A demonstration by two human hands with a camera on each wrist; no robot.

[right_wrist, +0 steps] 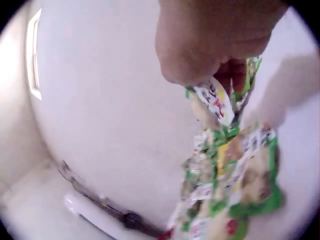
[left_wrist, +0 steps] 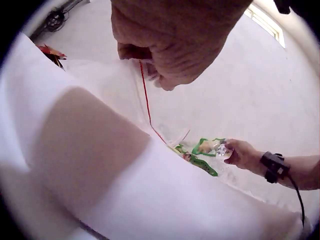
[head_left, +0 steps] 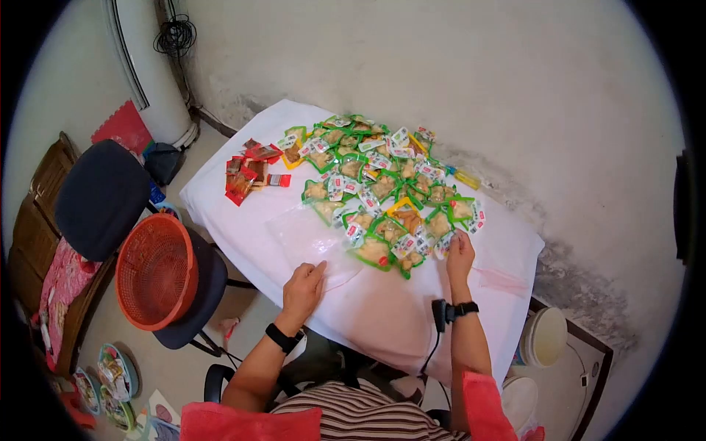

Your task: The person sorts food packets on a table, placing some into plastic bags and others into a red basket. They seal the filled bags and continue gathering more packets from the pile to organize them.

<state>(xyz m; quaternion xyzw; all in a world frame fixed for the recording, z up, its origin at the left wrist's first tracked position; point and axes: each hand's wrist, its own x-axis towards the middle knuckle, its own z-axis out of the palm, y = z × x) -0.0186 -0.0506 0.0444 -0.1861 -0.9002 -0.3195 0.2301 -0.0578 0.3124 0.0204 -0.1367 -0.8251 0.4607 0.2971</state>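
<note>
My left hand [head_left: 303,292] pinches the edge of a clear plastic bag [head_left: 305,237] near the table's front edge. A thin red line runs along the bag [left_wrist: 145,97] in the left wrist view. My right hand [head_left: 460,259] grips a small green-edged snack packet [right_wrist: 216,104] with a white printed label, at the right side of the pile. Pale food shows through the clear packets [head_left: 382,184], which lie heaped across the middle and back of the table. A few have yellow edges.
Several red packets [head_left: 250,173] lie at the table's left on a white cloth [head_left: 368,316]. An orange basket [head_left: 156,272] sits on a dark chair at the left. A white bucket [head_left: 546,336] stands right of the table. The wall borders the far side.
</note>
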